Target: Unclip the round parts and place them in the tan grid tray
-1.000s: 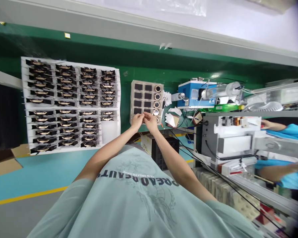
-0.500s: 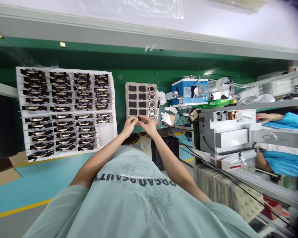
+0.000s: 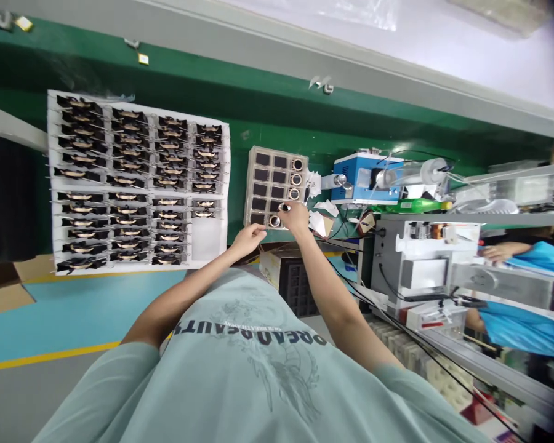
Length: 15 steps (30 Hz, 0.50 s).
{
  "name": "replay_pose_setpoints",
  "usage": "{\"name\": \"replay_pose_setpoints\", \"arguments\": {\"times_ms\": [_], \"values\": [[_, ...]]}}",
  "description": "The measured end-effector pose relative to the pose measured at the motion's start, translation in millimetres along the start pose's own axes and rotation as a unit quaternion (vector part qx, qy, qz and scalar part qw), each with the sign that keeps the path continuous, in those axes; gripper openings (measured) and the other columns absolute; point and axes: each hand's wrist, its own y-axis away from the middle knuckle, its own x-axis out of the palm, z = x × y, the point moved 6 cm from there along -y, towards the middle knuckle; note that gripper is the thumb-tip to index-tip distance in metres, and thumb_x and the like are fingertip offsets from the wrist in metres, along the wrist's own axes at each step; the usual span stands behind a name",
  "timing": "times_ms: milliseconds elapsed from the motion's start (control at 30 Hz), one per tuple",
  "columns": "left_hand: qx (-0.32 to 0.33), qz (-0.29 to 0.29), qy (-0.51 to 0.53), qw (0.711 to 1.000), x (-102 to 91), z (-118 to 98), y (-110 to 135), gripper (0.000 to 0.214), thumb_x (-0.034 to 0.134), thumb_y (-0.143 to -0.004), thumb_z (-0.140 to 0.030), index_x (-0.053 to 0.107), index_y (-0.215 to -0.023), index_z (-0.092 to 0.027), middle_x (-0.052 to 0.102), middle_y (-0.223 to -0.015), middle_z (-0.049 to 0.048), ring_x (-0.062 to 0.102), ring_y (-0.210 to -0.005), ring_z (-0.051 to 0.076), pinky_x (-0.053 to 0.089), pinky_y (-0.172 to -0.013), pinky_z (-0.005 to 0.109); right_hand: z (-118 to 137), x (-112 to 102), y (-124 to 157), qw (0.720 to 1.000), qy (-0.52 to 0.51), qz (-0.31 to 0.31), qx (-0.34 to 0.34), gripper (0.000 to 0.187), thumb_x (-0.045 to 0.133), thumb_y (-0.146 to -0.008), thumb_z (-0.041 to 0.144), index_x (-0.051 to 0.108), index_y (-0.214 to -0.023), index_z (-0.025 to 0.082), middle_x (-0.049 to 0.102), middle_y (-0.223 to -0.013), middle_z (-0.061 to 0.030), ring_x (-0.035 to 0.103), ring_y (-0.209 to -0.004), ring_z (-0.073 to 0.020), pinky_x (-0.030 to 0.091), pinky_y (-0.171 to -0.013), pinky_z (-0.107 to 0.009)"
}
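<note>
My right hand (image 3: 296, 218) is over the front right of a clear compartment tray (image 3: 246, 206), fingers pinched at a small round part with a shiny rim (image 3: 284, 207). Just left of it, a similar ring-shaped part (image 3: 274, 221) sits at the tray's front row, in the middle column. Several more such rings (image 3: 296, 179) line the right column, and dark rectangular pieces (image 3: 262, 159) fill the other columns. My left hand (image 3: 250, 239) is at the tray's front edge with fingertips pressed together; anything between them is too small to make out.
On the left lies a white foam tray (image 3: 207, 243) with rows of black clipped parts. To the right are white paper scraps (image 3: 317, 223), a blue machine (image 3: 346, 175), a green bottle (image 3: 420, 206) and black cables. A co-worker's hand (image 3: 499, 252) shows beyond grey equipment (image 3: 397, 271).
My hands have parted: the right moved onto the tray at a ring, the left stayed at its front edge. A ring now sits in the front middle compartment. The view has shifted and tilted.
</note>
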Motion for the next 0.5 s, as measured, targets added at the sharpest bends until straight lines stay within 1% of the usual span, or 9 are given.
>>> {"name": "replay_pose_setpoints", "arguments": {"times_ms": [67,133,233,367,433,500], "values": [[0.029,-0.012,-0.032,0.999,-17.4,-1.2,21.0,0.021,0.067,-0.08,-0.023,0.074,-0.099,-0.02,0.073,-0.09,0.0069,0.065,-0.082,0.02,0.049,-0.082,0.031,6.2,0.5,-11.4,0.996,0.082,0.021,-0.026,0.032,0.062,-0.078,0.021,0.075,-0.104,0.009,0.074,-0.099,-0.0194,0.067,-0.1,-0.0323,0.048,-0.092,-0.039],[0.036,-0.032,-0.053,0.997,-37.7,0.3,41.7,0.021,0.065,-0.082,-0.026,0.073,-0.101,-0.021,0.073,-0.094,0.007,0.066,-0.086,0.021,0.049,-0.082,0.031,14.0,4.0,-16.8,0.989,0.139,0.038,-0.043,0.027,0.061,-0.078,0.018,0.075,-0.099,0.006,0.073,-0.099,-0.0234,0.067,-0.101,-0.0332,0.047,-0.093,-0.04],[0.027,-0.07,-0.071,0.995,-67.2,6.2,66.5,0.021,0.061,-0.085,-0.028,0.072,-0.101,-0.02,0.074,-0.096,0.0071,0.066,-0.088,0.021,0.049,-0.077,0.029,24.6,9.4,-16.6,0.983,0.173,0.042,-0.048,0.025,0.061,-0.078,0.016,0.074,-0.096,0.005,0.072,-0.098,-0.0252,0.066,-0.103,-0.0331,0.045,-0.093,-0.039],[0.036,-0.113,-0.093,0.989,-96.2,10.0,83.8,0.024,0.057,-0.088,-0.032,0.07,-0.104,-0.02,0.073,-0.097,0.0067,0.066,-0.084,0.02,0.048,-0.071,0.028,29.7,14.0,-9.3,0.988,0.148,0.034,-0.028,0.026,0.06,-0.08,0.02,0.074,-0.097,0.006,0.073,-0.099,-0.0239,0.066,-0.102,-0.0325,0.046,-0.091,-0.038],[0.056,-0.14,-0.134,0.979,-108.8,5.5,86.9,0.026,0.056,-0.089,-0.034,0.069,-0.107,-0.02,0.073,-0.098,0.0063,0.065,-0.082,0.019,0.047,-0.07,0.028,27.6,15.6,-4.4,0.993,0.112,0.024,-0.004,0.027,0.059,-0.082,0.024,0.074,-0.098,0.008,0.073,-0.098,-0.0229,0.067,-0.098,-0.0322,0.046,-0.087,-0.037],[0.08,-0.172,-0.19,0.963,-121.6,-4.0,87.4,0.026,0.055,-0.09,-0.032,0.069,-0.109,-0.021,0.073,-0.1,0.0064,0.065,-0.081,0.019,0.047,-0.073,0.029,22.2,18.2,1.6,0.997,0.07,0.005,0.039,0.029,0.057,-0.084,0.028,0.073,-0.099,0.009,0.073,-0.095,-0.0211,0.068,-0.094,-0.0318,0.047,-0.084,-0.036]]}}
